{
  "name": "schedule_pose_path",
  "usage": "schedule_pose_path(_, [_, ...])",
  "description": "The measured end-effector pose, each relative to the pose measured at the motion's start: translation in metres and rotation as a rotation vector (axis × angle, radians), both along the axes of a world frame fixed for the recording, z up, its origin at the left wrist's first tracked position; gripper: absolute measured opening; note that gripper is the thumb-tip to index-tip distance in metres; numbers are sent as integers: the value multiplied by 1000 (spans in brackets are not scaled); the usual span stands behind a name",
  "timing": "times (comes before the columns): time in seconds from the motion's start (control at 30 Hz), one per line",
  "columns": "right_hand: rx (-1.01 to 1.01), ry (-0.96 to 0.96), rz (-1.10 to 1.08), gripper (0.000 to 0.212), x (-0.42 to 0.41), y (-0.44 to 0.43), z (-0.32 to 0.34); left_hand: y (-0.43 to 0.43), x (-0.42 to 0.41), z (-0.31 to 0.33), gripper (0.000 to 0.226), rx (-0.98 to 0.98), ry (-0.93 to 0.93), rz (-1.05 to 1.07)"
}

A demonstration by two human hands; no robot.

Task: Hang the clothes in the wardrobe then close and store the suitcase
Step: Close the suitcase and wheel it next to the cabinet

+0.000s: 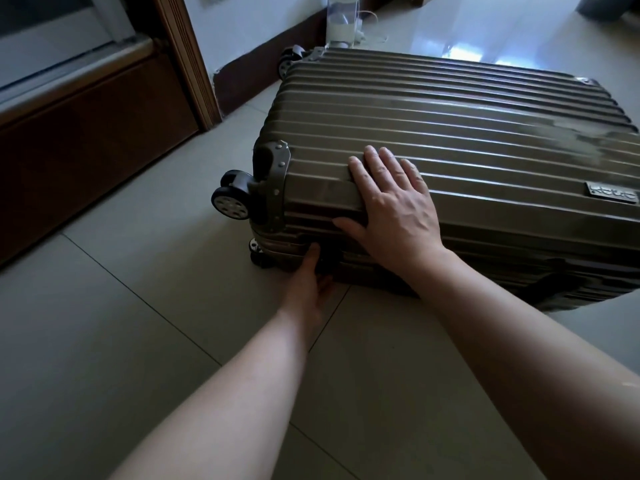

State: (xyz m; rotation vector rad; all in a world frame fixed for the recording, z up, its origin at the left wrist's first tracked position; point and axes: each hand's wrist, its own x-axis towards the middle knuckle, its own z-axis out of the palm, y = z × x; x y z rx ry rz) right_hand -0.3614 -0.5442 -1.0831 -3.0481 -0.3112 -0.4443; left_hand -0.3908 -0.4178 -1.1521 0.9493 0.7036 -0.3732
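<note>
The left hand point(310, 282) touches the near side wall of the closed suitcase point(467, 109), which lies flat on the floor point(121, 323). I cannot tell whether its grip closes there. The right hand point(391, 202) presses the lid's near edge, its grip open and flat.

One suitcase point(450, 133), two hands point(394, 206) point(308, 285), three wheels point(231, 199) point(256, 251) point(289, 62)
</note>
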Motion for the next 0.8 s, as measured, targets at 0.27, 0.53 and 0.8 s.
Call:
schedule_pose_path(0.27, [58,-77,-26,80,-1,2,-6,3,9,-12,28,-65,33,63])
schedule_pose_path(0.53, [80,-60,-47,80,1,5,-5,0,7,-20,34,-110,-56,94])
schedule_pose_path(0.8, [40,-5,-34,82,1,2,-1,-10,-5,-12,43,-23,29,121])
